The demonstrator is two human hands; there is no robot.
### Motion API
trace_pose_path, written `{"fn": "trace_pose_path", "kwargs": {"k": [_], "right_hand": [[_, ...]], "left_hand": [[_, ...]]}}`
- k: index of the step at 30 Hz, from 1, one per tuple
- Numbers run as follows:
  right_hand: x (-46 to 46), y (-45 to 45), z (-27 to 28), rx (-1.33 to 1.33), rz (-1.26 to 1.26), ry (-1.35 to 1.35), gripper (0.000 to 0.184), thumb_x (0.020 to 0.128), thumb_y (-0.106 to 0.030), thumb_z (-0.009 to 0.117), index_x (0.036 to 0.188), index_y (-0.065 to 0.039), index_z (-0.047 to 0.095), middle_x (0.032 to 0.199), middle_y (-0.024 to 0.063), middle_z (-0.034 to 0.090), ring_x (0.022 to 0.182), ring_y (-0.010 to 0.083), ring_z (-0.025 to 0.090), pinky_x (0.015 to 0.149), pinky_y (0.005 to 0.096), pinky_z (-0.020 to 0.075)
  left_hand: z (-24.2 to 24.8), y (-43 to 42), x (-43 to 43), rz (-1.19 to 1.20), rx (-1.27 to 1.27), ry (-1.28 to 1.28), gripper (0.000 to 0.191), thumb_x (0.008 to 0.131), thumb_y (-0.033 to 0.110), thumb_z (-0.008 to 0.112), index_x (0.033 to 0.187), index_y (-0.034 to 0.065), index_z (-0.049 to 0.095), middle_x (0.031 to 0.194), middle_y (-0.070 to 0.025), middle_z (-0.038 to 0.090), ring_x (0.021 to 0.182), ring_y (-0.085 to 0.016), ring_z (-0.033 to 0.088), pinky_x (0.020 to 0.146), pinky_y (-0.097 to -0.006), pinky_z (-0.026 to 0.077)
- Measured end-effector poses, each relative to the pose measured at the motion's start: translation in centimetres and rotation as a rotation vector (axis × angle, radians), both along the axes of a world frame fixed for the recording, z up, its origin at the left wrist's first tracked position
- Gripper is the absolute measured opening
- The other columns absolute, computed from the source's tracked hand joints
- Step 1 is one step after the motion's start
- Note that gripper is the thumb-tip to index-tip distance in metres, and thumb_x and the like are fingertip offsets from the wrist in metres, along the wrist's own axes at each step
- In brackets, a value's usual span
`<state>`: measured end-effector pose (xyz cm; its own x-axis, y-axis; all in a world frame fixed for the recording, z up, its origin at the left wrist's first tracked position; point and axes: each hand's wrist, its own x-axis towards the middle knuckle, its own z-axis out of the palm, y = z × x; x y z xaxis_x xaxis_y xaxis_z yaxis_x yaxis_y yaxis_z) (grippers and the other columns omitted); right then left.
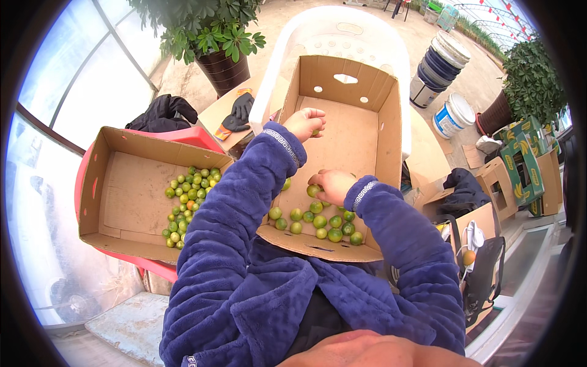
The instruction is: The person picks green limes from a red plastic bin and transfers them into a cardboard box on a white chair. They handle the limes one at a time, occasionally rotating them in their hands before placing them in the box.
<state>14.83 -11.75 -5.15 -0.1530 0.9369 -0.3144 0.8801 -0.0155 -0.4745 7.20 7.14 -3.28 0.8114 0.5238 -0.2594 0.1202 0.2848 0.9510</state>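
Observation:
My left hand (306, 124) is held over the left wall of the cardboard box (351, 133) in front of me. Its fingers curl around a small green citrus fruit (315, 132), of which only a sliver shows. Lower in the same box, my right hand (338, 186) grips another green citrus fruit (313, 190) between thumb and fingers. Several loose green citrus fruits (320, 221) lie along the box's near end, some partly hidden by my right hand and sleeve. To the left, a second cardboard box (133, 190) holds a heap of small green and yellowish citrus fruits (183, 202), partly behind my left sleeve.
The front box rests on a white plastic chair (390, 36), the left box on a red plastic chair (197, 137). Work gloves (238, 114) lie between them. Stacked buckets (438, 69), a potted plant (224, 69) and banana cartons (523, 169) stand around.

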Motion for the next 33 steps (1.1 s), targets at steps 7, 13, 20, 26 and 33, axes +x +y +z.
{"fn": "trace_pose_path", "kwargs": {"k": [7,13,20,26,33], "right_hand": [[0.6,0.3,1.4,0.208,-0.218,0.145,0.032,0.09,-0.019,0.063,0.12,-0.008,0.067,0.104,0.0133,0.071,0.099,0.0322,0.068,0.089,0.0437,0.0536],[3.1,0.2,3.0,0.422,-0.649,0.353,0.018,0.091,-0.021,0.069,0.099,-0.005,0.069,0.079,0.0078,0.07,0.07,0.0188,0.067,0.067,0.0347,0.0534],[2.9,0.4,4.2,0.613,-0.795,0.434,0.038,0.091,-0.016,0.071,0.125,-0.003,0.059,0.094,0.006,0.07,0.071,0.01,0.064,0.068,0.0281,0.0534],[3.2,0.6,3.6,0.609,-0.739,0.54,0.05,0.093,-0.014,0.069,0.14,-0.006,0.055,0.11,0.0082,0.07,0.074,0.0111,0.066,0.073,0.0286,0.0548],[3.2,0.7,3.4,0.685,-0.722,0.619,0.038,0.092,-0.015,0.071,0.128,-0.005,0.065,0.116,0.0098,0.07,0.076,0.0133,0.066,0.075,0.0289,0.0553]], "left_hand": [[0.1,-0.6,-0.4,-0.182,0.01,-0.054,0.043,0.091,0.004,0.069,0.128,-0.0058,0.051,0.114,-0.0148,0.064,0.099,-0.023,0.069,0.089,-0.035,0.059],[0.9,-1.3,-0.5,-0.199,0.3,0.019,0.038,0.091,0.006,0.072,0.127,-0.0022,0.06,0.108,-0.0096,0.07,0.101,-0.016,0.068,0.093,-0.0308,0.056],[0.5,-1.9,-0.5,-0.204,0.242,-0.207,0.05,0.091,-0.008,0.062,0.141,0.0005,0.055,0.128,-0.0095,0.066,0.12,-0.018,0.063,0.102,-0.0311,0.051],[0.9,-2.4,-0.5,-0.269,0.299,-0.293,0.062,0.09,-0.013,0.06,0.148,-0.0014,0.042,0.14,-0.0157,0.057,0.128,-0.024,0.059,0.106,-0.0368,0.051],[1.7,-3.0,-0.6,-0.236,0.337,-0.302,0.065,0.087,-0.015,0.057,0.148,-0.0025,0.04,0.141,-0.0178,0.056,0.132,-0.026,0.056,0.111,-0.0371,0.047]]}}
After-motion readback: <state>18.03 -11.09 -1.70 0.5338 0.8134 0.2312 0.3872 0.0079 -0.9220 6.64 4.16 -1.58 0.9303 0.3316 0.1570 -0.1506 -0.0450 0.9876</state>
